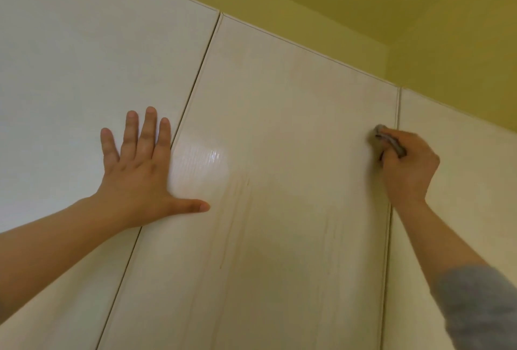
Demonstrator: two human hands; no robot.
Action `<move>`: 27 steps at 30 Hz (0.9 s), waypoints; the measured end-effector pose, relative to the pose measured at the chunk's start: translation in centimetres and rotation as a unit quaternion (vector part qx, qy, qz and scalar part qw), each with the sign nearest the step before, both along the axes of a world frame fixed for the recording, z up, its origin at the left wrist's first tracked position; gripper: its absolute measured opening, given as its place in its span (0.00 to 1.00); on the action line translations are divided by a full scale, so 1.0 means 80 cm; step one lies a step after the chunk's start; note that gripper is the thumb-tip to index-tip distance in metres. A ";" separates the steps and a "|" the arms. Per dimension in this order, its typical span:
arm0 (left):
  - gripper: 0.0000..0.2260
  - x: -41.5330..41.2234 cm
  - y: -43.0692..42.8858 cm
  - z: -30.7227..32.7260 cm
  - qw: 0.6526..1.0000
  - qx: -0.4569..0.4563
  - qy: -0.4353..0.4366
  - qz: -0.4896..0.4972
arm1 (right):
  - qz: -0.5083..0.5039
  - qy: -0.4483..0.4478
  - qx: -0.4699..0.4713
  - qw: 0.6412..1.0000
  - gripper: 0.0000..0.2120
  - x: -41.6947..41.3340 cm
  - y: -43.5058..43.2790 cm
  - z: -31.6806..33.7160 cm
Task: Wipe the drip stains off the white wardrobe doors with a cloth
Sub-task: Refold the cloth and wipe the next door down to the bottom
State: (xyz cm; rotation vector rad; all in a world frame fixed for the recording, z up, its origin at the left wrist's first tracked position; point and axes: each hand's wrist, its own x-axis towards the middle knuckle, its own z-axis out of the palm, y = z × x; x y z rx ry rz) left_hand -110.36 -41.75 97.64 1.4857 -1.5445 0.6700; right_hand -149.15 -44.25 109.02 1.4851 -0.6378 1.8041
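- Three white wardrobe doors are in view: the middle door (279, 98), the left door (70, 70) beside it, and the right door (453, 181) on its other side. Two narrow seams part them.
- Drip stains (225, 237) run as faint brownish vertical streaks down the lower half of the middle door. Two longer ones can be made out; any finer ones are too faint to count.
- There is one cloth (377, 137), greyish and bunched. It is pressed against the middle door, just inside that door's right seam and above the streaks.
- The right hand (408, 167) has its fingers curled tightly round the cloth. Its knuckles lie over the seam to the right door.
- The left hand (140, 170) is spread flat, holding nothing. Four fingers rest on the left door, and the thumb reaches across the seam onto the middle door.
- One bright glare patch (207, 165) lies on the middle door, just beside the left hand.
- One grey sleeve (481, 307) covers the right forearm, below the middle door's right seam.
- A yellow-green wall (335, 0) rises above the middle door's top edge.
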 end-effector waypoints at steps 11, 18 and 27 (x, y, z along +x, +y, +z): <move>0.70 0.002 -0.007 0.002 1.000 0.001 -0.004 0.022 | 0.064 -0.057 0.004 0.996 0.12 -0.003 -0.032 -0.087; 0.71 0.002 -0.007 0.001 1.000 -0.012 -0.004 0.021 | 0.162 -0.072 0.082 0.981 0.10 -0.003 0.002 -0.172; 0.62 0.013 0.008 -0.040 0.996 -0.079 0.030 -0.010 | 0.226 -0.015 0.151 0.962 0.10 0.079 0.042 -0.159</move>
